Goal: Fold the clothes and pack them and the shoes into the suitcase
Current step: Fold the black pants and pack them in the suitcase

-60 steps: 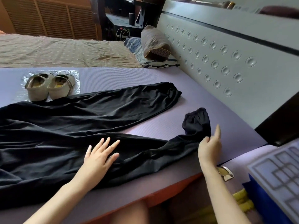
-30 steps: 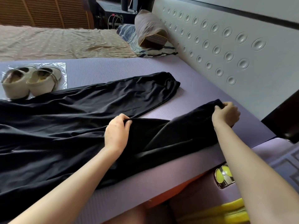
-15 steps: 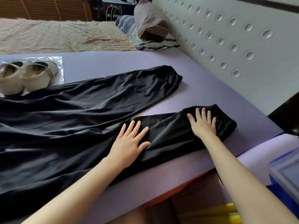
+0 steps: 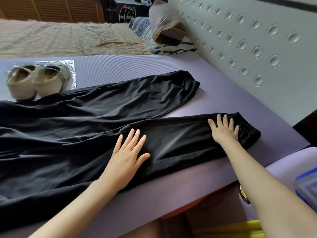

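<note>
A bedroom in a home. A wide bed (image 4: 68, 38) under a crumpled beige sheet runs along a pale headboard (image 4: 248, 40) pressed with round dimples. Two pillows (image 4: 164, 21) (one grey, one striped beneath it) lie against it. Slatted wooden doors (image 4: 51, 7) stand behind, with cables (image 4: 127, 12) hanging at a dark stand beside them.

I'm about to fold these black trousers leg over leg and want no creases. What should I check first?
1. Near leg flat on the mat: ok; left hand and right hand press it with straight fingers.
2. Far leg smooth: not ok; wrinkled near its cuff.
3. Legs together: not ok; splayed in a V.
4. Shoes clear of fabric: cannot tell; they sit right at its edge.
5. Suitcase ready: cannot tell; only a blue-edged corner shows.
</note>
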A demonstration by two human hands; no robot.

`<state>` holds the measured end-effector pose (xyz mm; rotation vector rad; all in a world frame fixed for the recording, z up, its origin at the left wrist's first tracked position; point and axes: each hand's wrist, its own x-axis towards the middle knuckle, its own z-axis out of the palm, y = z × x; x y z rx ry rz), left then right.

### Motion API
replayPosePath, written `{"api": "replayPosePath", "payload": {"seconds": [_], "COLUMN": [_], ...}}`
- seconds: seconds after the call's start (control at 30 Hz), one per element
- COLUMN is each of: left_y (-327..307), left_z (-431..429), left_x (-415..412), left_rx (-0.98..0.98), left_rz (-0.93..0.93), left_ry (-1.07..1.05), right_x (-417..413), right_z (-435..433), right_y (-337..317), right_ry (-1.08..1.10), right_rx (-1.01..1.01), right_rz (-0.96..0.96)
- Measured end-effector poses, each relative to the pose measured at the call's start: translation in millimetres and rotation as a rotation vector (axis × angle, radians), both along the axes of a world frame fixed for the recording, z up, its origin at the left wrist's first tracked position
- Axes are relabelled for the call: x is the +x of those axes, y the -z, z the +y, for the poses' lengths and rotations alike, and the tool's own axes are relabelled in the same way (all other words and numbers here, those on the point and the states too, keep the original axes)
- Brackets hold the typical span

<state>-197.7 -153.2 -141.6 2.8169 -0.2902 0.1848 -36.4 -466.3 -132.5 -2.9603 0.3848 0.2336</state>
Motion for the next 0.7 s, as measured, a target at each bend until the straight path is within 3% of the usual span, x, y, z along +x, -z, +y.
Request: {"api": "replayPosePath", "payload": {"seconds": [0.13, 0.3, 0.4, 0.5, 0.7], "left_y": [-5, 0, -9, -14, -17], "left_z": [37, 73, 88, 111, 164], "left_x": [-56, -98, -120, -142, -177], "left_rx": [-0.121, -0.099, -0.175, -0.146, -0.091], "left_rz": [-0.043, -0.022, -0.125, -0.226, -0.291], "left_ry": [-0.025, -0.054, -0.094, -0.125, -0.249], "right_x": [-11, -69, -129, -168, -177], "right_z": [12, 74, 118, 146, 157], "right_y": [-10, -21, -27, -21, -6], "right_ry": [-0.073, -0.478, -0.819, -1.034, -0.912], "right_rx": [0.082, 0.311, 0.511, 0.493, 0.445], "right_rz": [-0.149, -0.424, -0.372, -0.331, -0.417]}}
